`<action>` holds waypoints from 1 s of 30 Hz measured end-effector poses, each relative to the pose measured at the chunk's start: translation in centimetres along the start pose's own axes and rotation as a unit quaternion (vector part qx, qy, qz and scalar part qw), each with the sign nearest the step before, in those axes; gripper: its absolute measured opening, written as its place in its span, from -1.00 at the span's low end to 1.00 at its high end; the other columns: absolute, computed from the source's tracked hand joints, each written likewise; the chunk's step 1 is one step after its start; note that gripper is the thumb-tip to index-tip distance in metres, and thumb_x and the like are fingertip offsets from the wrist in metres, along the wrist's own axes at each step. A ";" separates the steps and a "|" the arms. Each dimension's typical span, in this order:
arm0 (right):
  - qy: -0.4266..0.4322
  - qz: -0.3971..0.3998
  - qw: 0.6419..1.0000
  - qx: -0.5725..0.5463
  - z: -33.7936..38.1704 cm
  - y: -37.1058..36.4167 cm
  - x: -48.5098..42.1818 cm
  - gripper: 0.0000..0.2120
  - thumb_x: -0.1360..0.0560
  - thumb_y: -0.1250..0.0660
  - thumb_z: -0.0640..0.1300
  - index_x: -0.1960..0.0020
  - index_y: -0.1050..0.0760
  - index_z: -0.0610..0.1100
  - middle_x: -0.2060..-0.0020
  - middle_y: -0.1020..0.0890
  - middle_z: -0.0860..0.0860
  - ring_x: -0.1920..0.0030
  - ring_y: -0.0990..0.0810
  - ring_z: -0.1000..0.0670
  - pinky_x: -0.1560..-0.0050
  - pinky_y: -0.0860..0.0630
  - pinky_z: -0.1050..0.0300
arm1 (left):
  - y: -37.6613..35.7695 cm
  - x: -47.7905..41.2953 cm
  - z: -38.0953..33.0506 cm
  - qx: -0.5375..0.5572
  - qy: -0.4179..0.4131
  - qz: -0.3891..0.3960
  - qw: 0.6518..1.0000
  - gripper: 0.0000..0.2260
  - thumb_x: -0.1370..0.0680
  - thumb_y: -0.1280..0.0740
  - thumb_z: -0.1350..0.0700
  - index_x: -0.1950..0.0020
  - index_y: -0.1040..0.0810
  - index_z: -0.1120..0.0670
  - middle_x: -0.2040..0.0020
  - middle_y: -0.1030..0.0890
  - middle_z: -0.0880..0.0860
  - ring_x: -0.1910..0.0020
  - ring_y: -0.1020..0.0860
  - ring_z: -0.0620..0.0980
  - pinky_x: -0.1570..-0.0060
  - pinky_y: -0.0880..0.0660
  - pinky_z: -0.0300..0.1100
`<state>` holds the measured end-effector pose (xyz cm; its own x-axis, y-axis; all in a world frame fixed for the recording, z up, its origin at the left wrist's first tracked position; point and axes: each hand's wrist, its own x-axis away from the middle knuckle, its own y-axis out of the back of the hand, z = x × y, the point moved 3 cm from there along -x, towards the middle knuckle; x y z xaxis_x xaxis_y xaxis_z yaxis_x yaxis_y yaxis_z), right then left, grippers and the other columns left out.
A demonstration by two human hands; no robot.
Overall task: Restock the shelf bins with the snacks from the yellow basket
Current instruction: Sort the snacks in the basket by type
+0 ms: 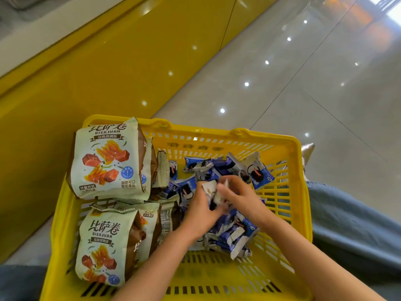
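The yellow basket is sitting on the tiled floor, and both hands are working inside it. The left hand and right hand are each clutching small blue-and-white snack packets from a heap too tangled for counting. At least four large Bisajuan bags are standing along the basket's left side.

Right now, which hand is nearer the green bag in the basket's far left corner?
Left. The left hand sits right of the green bag; the right hand lies farther right.
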<state>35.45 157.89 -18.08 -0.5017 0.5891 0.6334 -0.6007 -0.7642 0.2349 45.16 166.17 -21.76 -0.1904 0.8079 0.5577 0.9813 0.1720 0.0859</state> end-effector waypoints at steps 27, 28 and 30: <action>0.079 0.039 0.758 0.646 -3.8 -0.4 3.1 -0.52 -0.60 0.03 0.16 -0.41 -0.25 -0.07 -0.37 -0.27 -0.04 -0.35 -0.22 -0.09 -0.36 -0.16 0.01 | 4.5 0.2 1.2 -0.227 -0.023 -0.164 0.960 -0.75 -0.58 -0.19 0.23 -0.25 -0.43 0.07 -0.25 -0.37 -0.03 -0.18 -0.42 -0.13 -0.12 -0.31 -0.38; 0.083 0.033 0.760 0.643 -3.5 -0.5 2.5 -0.53 -0.60 0.01 0.16 -0.39 -0.28 -0.07 -0.38 -0.26 -0.05 -0.39 -0.18 -0.10 -0.38 -0.13 -0.01 | 4.8 -0.5 1.2 -0.233 -0.014 -0.178 0.956 -0.72 -0.58 -0.19 0.23 -0.29 -0.39 0.09 -0.28 -0.35 0.00 -0.19 -0.42 -0.10 -0.11 -0.31 -0.37; 0.084 0.034 0.774 0.627 -3.3 -1.3 1.3 -0.51 -0.60 -0.05 0.11 -0.45 -0.19 -0.09 -0.47 -0.15 -0.09 -0.48 -0.05 -0.13 -0.46 -0.01 -0.04 | 4.5 -1.9 1.6 -0.263 0.016 -0.170 0.950 -0.64 -0.57 -0.21 0.21 -0.37 -0.29 0.14 -0.37 -0.27 0.06 -0.28 -0.38 -0.02 -0.21 -0.34 -0.28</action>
<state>33.55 160.52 -20.04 -0.6424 0.4814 0.5963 0.4546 -0.3870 0.8022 49.88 166.28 -23.79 -0.5049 0.7380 0.4477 0.7427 0.1071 0.6610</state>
